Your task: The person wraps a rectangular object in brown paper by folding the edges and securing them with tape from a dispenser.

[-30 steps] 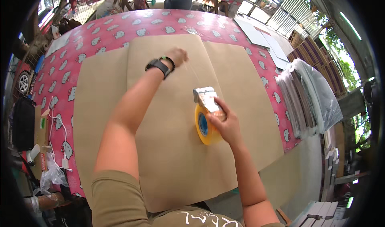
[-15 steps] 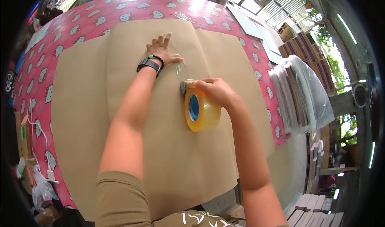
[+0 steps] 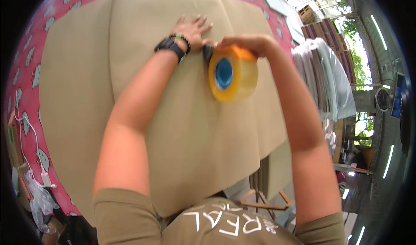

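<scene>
Under right fingers (image 3: 237,40), tape roll (image 3: 243,75)

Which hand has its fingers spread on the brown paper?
The left hand, wearing the black wristband; the right hand, bare-wristed, holds the yellow tape roll instead.

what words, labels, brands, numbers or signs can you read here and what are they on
Olive shirt: large white lettering across the front, readable in part, but not copied out here.
Tape roll: any print around its blue core is too blurred to read.
Brown-and-purple stack: any marks are too small to read.
</scene>
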A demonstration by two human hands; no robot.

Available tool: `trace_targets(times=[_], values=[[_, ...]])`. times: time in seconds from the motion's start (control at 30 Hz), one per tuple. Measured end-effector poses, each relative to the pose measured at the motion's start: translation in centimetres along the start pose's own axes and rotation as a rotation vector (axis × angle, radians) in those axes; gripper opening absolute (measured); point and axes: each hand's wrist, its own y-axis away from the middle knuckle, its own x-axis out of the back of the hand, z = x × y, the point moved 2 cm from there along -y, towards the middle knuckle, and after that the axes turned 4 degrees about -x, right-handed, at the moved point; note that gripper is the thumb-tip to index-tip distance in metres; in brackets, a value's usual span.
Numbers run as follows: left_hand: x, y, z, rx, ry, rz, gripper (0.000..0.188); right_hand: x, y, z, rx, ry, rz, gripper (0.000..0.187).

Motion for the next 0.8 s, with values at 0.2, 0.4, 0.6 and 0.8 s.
trace_targets(times=[0.2, 0.4, 0.6, 0.8], values=[[0.2, -0.2, -0.6, 0.062, 0.102, -0.121, 0.071, -4.8, 2.9, 5.8, 0.091, 0.210, 0.006, 0.060], [0.6, 0.4, -0.5, 0.094, 0.111, -0.082, 0.072, -12.8, 7.6, 13.1, -0.220, 0.339, -0.369, 0.064], [-0.2, -0.1, -0.7, 0.094, 0.102, -0.088, 0.072, -19.2, 6.3, 12.1, -0.627, 0.660, -0.992, 0.042], [1.9, 6.2, 5.0, -0.005, 0.096, -0.173, 0.062, -10.5, 16.9, 14.2, 0.319, 0.128, -0.145, 0.076]])
